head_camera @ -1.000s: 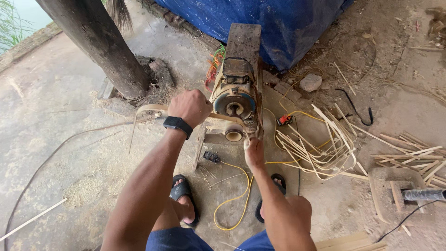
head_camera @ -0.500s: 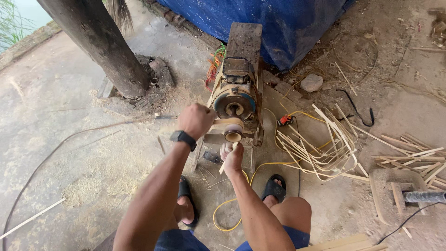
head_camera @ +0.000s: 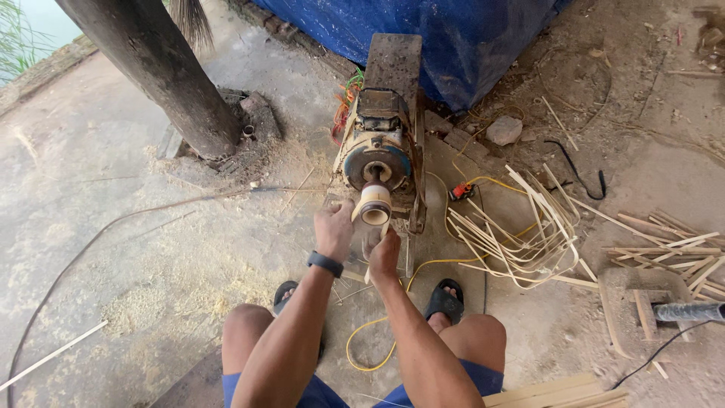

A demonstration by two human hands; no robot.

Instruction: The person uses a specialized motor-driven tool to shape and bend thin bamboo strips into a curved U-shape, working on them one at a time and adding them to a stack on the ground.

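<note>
**At the motor's front roller, both hands held close**

Below the pale roller (head_camera: 373,205), the left hand (head_camera: 334,230) is seen from the back, fingers curled shut; what is gripped, if anything, cannot be told, since the fingers face away; its knuckles lie just beside the roller's left edge. A black wristband (head_camera: 325,264) is worn on that wrist. The right hand (head_camera: 385,255) is held just under the roller, fingers bent loosely around a thin pale strip (head_camera: 370,270) that shows beside the hand's left edge; whether it is fully clamped cannot be told. The roller is mounted on the front of a worn electric motor (head_camera: 380,155), blue-ringed at its face, set on the ground ahead of the knees; a rusty metal housing (head_camera: 393,64) is seen behind it, against a blue tarpaulin (head_camera: 453,38). A yellow cable (head_camera: 377,332) is looped on the ground between the feet, on which black sandals (head_camera: 445,301) are worn. A bundle of bent pale cane strips (head_camera: 521,234) is piled to the right of the motor; more split sticks (head_camera: 672,245) are scattered further right. A dark tree trunk (head_camera: 162,75) is rooted well to the left; sawdust (head_camera: 151,302) is spread over the concrete on that side.
</note>
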